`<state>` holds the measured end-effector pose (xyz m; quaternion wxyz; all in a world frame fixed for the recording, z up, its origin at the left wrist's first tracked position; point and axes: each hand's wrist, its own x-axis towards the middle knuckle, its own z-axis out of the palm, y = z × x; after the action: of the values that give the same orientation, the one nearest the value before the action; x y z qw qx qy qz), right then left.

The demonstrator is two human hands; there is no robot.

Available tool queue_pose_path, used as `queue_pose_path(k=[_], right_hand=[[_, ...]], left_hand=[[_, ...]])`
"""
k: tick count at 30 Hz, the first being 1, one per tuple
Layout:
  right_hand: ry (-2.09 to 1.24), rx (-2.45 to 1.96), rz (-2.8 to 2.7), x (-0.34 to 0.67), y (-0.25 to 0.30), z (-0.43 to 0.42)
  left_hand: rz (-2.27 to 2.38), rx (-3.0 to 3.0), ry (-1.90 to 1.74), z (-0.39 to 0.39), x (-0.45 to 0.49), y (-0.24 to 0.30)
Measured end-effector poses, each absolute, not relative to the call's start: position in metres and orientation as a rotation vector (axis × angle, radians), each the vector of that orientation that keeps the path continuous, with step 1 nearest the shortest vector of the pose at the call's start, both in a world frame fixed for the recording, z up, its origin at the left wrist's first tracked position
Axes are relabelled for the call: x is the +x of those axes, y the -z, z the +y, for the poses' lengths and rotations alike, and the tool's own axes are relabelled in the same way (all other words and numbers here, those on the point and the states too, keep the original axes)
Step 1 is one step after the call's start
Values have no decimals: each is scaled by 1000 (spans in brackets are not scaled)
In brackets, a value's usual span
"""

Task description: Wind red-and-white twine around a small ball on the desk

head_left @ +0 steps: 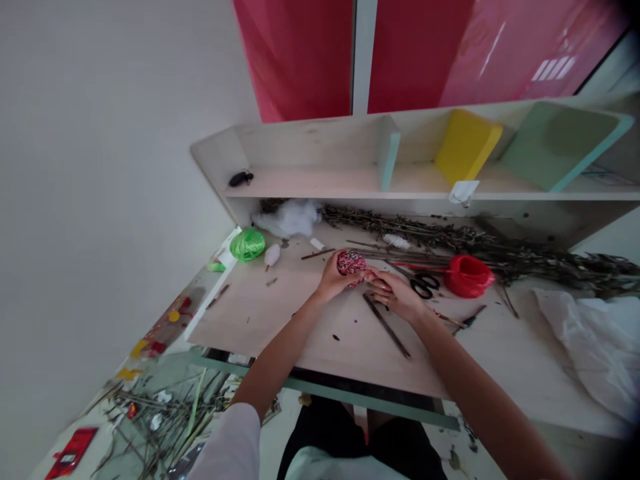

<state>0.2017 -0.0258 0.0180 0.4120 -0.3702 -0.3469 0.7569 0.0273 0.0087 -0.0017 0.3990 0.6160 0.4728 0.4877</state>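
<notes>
My left hand (332, 280) is wrapped round a ball of red, white and dark speckled yarn (351, 265), held just above the desk. My right hand (397, 293) meets it from the right, its fingers curled and pinched at the ball's lower right side. What lies between those fingertips is too small to make out. A dark straight stick (387, 327) lies on the desk below the hands. Close by on the right are black-handled scissors (424, 285), partly covered, and a roll of red plastic twine (467, 276) with a strand running left.
Dried branches (430, 233) line the back of the desk (300, 340). White stuffing (293, 219), a green twine ball (247, 245) and a white spool (397, 241) lie there too. A plastic bag (595, 340) is at right; a shelf (320, 180) overhangs the back. Twigs (175, 413) litter the floor.
</notes>
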Motion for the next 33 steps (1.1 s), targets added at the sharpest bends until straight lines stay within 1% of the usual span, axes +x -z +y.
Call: queue_pose_path(k=[13,22,33], right_hand=[[-1828,-859,-896,207,-20,-22],[-2010,-815,-1029,199,-19,-33],[-2052,-742,-1090,198,-14,-31]], left_hand=[[1158,1657,-1238,9,26,5],[1284,1722,-1215,10,28,4],[1318,1746,-1272,14,29,13]])
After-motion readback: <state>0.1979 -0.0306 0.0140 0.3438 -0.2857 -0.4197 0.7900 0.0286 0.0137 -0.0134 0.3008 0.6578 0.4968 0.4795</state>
